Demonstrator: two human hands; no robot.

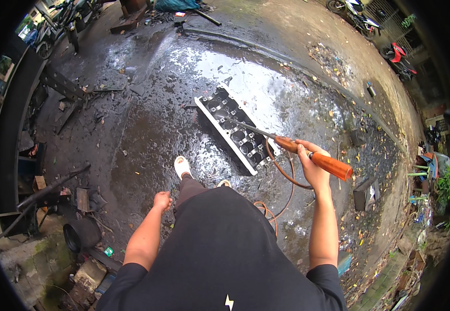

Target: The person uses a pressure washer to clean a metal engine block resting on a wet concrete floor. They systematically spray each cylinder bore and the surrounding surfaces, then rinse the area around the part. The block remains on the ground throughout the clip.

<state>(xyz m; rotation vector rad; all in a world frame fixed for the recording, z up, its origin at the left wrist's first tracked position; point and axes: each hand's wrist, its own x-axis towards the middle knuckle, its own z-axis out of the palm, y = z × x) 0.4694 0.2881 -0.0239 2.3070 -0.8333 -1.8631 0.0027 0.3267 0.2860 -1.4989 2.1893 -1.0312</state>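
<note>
My right hand [315,167] grips a spray gun [292,145] with an orange-brown handle and a long thin dark lance. The lance reaches to the left, its tip over an engine cylinder head [241,129]. That metal part lies on the wet ground in front of my feet, pale along its rims, with dark hollows inside. A reddish-brown hose [291,180] hangs from the gun and coils on the ground near my right side. My left hand [163,201] is closed beside my left leg, with nothing visible in it.
Dark, wet, oily ground spreads around my light shoes [182,166]. To the left are a steel beam [15,129], a long pipe [53,187] and a black round container [81,235]. A dark block [366,194] lies right. Motorcycles [398,58] stand far right; a raised edge [287,61] crosses behind.
</note>
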